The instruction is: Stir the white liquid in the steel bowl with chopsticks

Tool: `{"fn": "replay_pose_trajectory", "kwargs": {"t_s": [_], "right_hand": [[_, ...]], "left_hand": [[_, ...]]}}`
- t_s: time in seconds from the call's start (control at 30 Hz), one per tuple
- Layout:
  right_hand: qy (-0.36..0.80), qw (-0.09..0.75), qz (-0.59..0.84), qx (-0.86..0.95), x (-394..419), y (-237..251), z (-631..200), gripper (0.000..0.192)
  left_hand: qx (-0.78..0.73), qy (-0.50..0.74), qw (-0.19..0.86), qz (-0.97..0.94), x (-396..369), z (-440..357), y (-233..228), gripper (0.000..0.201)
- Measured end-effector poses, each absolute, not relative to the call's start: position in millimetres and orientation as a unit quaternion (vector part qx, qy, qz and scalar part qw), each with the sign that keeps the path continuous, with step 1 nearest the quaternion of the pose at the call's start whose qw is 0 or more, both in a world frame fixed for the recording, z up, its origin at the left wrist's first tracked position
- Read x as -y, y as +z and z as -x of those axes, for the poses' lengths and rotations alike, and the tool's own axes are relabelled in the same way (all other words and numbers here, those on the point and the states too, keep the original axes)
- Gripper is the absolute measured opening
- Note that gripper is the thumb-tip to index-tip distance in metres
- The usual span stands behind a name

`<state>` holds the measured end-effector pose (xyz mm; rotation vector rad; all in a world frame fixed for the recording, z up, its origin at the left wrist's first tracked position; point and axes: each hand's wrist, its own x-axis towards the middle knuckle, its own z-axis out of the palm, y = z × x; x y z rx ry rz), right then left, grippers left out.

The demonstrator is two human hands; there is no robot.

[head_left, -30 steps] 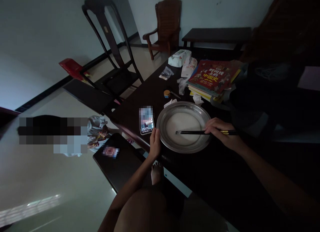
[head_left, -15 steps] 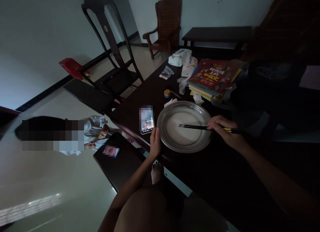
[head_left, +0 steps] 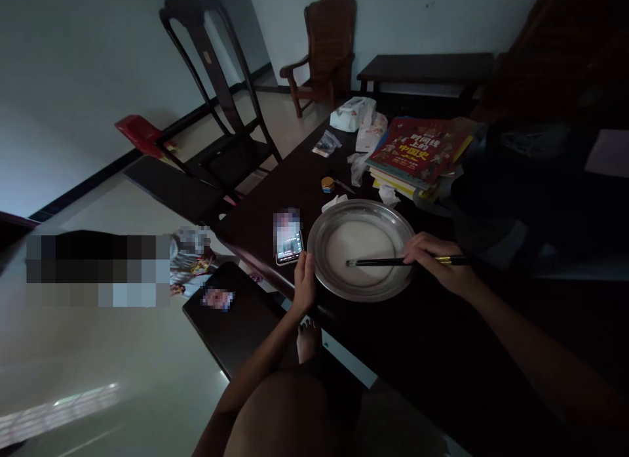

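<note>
A round metal basin (head_left: 319,283) stands on the dark table and contains a smooth whitish mixture (head_left: 361,237). My left hand (head_left: 305,281) grips the basin's left rim between thumb and fingers. Closed around a pair of black chopsticks (head_left: 381,262) with gold bands, my right hand (head_left: 435,259) is over the right rim. The chopsticks lie nearly level across the basin, and their tips touch the whitish mixture left of its middle. Just beyond my left hand, a lit phone (head_left: 289,247) rests on the table.
Behind the basin are a small gold-lidded jar (head_left: 327,184), crumpled tissue (head_left: 389,195), plastic bags (head_left: 354,114) and a stack of books (head_left: 417,152). To the left, a person (head_left: 194,263) is beside a dark bench (head_left: 230,326) with another lit screen on it. A tall-backed chair (head_left: 221,83) stands farther off.
The chopsticks' tips have moved slightly left and toward me in the mixture, and my right hand has shifted a little. My left hand stays on the rim.
</note>
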<state>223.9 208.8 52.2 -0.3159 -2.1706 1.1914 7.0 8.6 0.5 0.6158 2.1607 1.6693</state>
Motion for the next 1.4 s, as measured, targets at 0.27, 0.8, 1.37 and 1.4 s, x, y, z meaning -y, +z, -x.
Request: {"fn": "replay_pose_trajectory", "kwargs": {"t_s": [0.27,0.8,1.37,1.4], "right_hand": [[0.449,0.335,0.139,0.817,-210.4,51.5,-224.5,0.03],[0.423,0.338,0.145,0.828,-209.3,52.9,-223.4,0.022],[0.429,0.316,0.117,0.838,-208.3,53.4,-223.6,0.024],[0.424,0.317,0.119,0.84,-208.1,53.1,-223.5,0.021]], "left_hand": [[-0.756,0.592,0.177,-0.217,-9.1,-6.5,-0.4,0.063],[-0.772,0.585,0.181,-0.171,-7.0,-6.1,-5.9,0.051],[-0.765,0.587,0.185,-0.189,-8.9,-5.9,-3.5,0.054],[-0.767,0.586,0.186,-0.185,-8.9,-5.8,-3.9,0.054]]}}
